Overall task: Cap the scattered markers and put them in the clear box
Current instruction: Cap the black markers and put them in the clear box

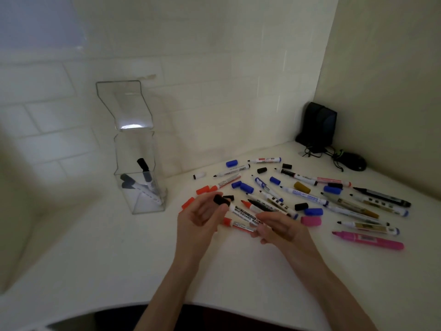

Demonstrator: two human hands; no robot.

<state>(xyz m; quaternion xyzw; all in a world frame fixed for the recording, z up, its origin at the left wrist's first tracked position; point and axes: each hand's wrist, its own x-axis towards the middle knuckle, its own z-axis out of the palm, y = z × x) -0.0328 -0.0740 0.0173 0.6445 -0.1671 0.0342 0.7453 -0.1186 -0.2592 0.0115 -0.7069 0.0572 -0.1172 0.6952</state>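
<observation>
My left hand pinches a black cap at the tip end of a white whiteboard marker. My right hand grips that marker's back end. The marker lies level between the two hands, just above the table. Several uncapped markers and loose blue, black, red and pink caps are scattered on the white table to the right. The clear box stands upright at the left with its lid flipped up, and capped markers lean inside it.
A pink marker and a pink cap lie at the near right. A black device with cables stands in the far right corner beside a dark mouse. Tiled walls close in the table behind and on the right.
</observation>
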